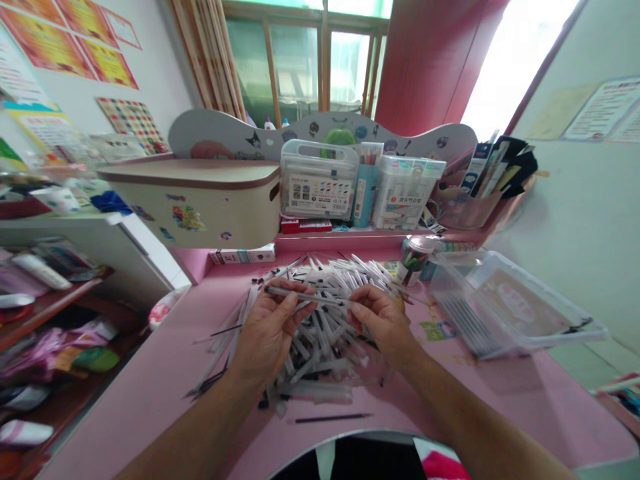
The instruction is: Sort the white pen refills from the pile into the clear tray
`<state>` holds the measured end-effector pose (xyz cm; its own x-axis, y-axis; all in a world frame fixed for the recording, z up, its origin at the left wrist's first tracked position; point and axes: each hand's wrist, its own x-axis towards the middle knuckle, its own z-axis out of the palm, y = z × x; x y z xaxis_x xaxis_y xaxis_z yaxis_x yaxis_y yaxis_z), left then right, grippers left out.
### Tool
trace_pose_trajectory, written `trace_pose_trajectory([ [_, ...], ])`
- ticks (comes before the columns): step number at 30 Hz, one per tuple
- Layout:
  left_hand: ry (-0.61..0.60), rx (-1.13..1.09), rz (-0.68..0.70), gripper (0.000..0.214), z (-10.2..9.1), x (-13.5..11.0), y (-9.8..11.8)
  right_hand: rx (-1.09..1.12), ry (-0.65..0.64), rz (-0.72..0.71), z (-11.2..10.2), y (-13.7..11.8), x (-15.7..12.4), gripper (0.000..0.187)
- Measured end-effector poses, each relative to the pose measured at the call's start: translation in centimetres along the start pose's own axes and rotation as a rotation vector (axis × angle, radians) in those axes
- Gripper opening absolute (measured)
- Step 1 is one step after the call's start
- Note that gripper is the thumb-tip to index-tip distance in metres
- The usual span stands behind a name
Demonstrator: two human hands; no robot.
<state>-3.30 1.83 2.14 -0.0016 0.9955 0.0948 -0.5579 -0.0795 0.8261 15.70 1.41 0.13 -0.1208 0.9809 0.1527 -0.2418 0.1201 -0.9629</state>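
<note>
A big heap of clear plastic pen barrels and parts [325,320] lies on the pink desk [150,393]. Above the heap both hands hold one clear pen [310,297] level between them. My left hand [273,327] pinches the pen's left part with thumb and fingers. My right hand [383,320] is closed on the pen's right end. A thin black refill [333,418] lies alone on the desk near the front edge, below my hands.
A clear plastic tray [510,303] with several pens in it sits at the right. A cup of coloured pens [414,259], marker boxes [317,179] and a beige lidded box [200,200] line the back shelf. Shelves with clutter stand at the left.
</note>
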Motion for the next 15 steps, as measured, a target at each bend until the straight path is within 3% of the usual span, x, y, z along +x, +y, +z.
trace_pose_trajectory([
  [8, -0.010, 0.110, -0.130, 0.025, -0.11, -0.10, 0.25, -0.051, 0.016, -0.004, -0.11, 0.16, -0.09, 0.018],
  [15, -0.006, 0.106, -0.107, 0.027, -0.24, -0.11, -0.21, 0.000, 0.034, 0.055, -0.10, 0.67, 0.15, 0.019],
])
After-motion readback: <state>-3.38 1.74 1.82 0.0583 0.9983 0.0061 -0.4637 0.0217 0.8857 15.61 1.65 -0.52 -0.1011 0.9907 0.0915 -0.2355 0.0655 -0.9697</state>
